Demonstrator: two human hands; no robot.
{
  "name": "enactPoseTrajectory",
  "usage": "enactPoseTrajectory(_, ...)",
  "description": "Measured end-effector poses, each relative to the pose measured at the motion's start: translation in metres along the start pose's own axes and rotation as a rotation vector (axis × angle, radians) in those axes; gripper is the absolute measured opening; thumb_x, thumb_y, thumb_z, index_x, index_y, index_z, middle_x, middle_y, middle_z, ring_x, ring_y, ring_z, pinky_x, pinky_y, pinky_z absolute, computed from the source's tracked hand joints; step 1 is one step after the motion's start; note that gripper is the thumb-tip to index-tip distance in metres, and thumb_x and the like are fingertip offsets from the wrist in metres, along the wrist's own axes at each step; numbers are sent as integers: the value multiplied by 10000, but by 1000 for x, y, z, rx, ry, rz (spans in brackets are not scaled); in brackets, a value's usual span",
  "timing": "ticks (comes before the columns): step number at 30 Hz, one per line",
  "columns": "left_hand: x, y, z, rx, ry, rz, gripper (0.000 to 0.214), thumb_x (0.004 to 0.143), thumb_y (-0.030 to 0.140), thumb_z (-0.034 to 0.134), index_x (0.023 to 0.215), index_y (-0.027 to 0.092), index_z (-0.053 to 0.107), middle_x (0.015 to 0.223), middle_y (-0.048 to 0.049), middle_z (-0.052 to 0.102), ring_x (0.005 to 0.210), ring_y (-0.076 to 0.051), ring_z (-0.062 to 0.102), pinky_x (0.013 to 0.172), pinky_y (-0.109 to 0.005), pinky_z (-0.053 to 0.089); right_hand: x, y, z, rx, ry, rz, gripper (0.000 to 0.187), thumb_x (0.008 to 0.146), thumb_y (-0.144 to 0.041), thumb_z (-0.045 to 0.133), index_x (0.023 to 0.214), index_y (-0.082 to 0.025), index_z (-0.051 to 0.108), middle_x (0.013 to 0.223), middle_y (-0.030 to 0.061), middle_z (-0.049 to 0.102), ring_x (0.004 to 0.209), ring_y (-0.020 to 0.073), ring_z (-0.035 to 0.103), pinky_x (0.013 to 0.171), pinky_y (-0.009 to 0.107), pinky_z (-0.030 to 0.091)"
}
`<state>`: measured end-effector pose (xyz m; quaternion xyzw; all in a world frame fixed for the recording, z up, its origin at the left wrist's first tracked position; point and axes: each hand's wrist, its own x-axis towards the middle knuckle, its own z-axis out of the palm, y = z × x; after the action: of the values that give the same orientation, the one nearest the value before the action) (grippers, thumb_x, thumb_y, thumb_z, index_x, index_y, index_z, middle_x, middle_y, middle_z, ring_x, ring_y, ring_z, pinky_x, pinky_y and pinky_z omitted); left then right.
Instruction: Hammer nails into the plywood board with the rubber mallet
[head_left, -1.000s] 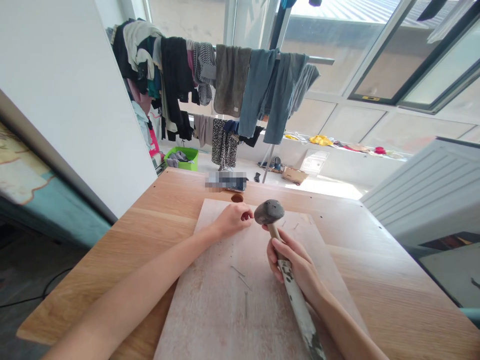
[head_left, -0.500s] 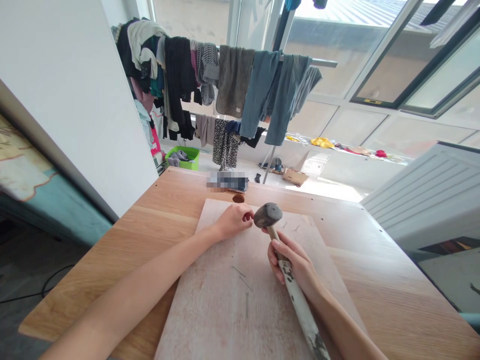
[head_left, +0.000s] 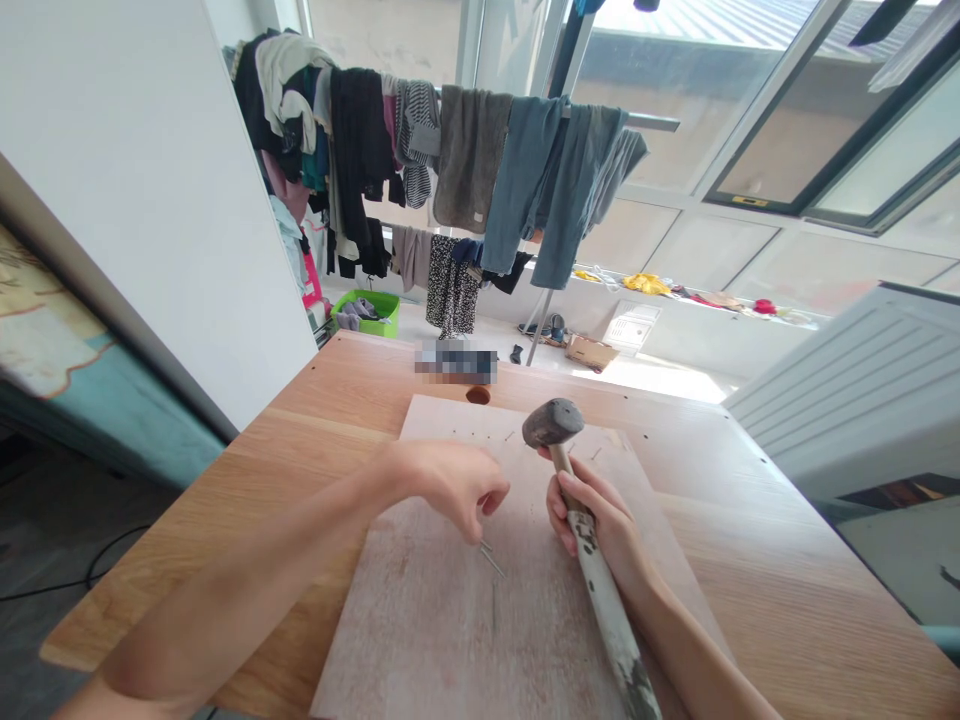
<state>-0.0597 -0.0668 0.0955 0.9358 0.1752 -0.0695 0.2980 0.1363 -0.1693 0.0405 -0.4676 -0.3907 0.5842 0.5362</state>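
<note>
My right hand (head_left: 596,505) is wrapped around the upper handle of a hammer (head_left: 553,424) with a dark, blunt head. Its long handle, with worn white paint, slants down toward me. My left hand (head_left: 454,485) hovers over the pale wooden board (head_left: 420,620), thumb and bent fingers apart, with no object visible between them. Just below the thumb tip lie loose nails (head_left: 493,562), partly covered by the hand. Another thin nail (head_left: 493,605) lies closer to me. Toward the board's far edge, a few nails (head_left: 510,436) stick up, beside small dark dots.
Under the board is a wooden tabletop (head_left: 750,520) with a round hole (head_left: 478,396) near its far side. A blurred-out object (head_left: 456,362) sits at the far edge. Beyond stand a laundry rack with hanging clothes (head_left: 472,160) and a green basket (head_left: 379,312). A white cabinet panel (head_left: 165,200) rises left.
My left hand has come back toward me from the upright nails to the loose nails, its fingers loosening. My right hand and the hammer have shifted slightly right.
</note>
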Motion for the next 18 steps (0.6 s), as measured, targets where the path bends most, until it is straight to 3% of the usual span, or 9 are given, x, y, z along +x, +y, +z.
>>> enactPoseTrajectory(4, 1, 20, 18, 201, 20, 26, 300, 565, 129, 767, 484, 207, 489, 528, 25, 489, 460, -128, 396, 438, -298, 243, 1, 1, -1, -6, 0, -1, 465, 891, -429, 602, 1281, -186, 531, 627, -56, 522, 368, 73, 437, 318, 172, 310)
enactPoseTrajectory(8, 6, 19, 22, 273, 2, 61, 281, 641, 168, 740, 512, 205, 494, 580, -11, 563, 492, -150, 438, 445, -309, 250, 1, 1, -2, -13, 5, 1, 467, 888, -419, 608, 1278, -176, 524, 616, -55, 520, 373, 73, 443, 325, 167, 311)
enactPoseTrajectory(14, 9, -18, 2, 109, 132, -39, 37, 718, 196, 650, 721, 203, 614, 728, -15, 657, 611, -162, 550, 507, -268, 327, 0, 0, 0, -10, 17, -15, 440, 893, -419, 601, 1257, -182, 532, 622, -59, 512, 365, 67, 442, 323, 164, 298)
enactPoseTrajectory(18, 14, -46, -3, -5, 336, -85, 89, 754, 141, 586, 811, 186, 637, 758, -5, 666, 658, -142, 583, 563, -232, 379, -1, -1, 2, -13, 30, -8, 425, 897, -409, 593, 1245, -173, 533, 621, -58, 506, 364, 65, 436, 325, 163, 298)
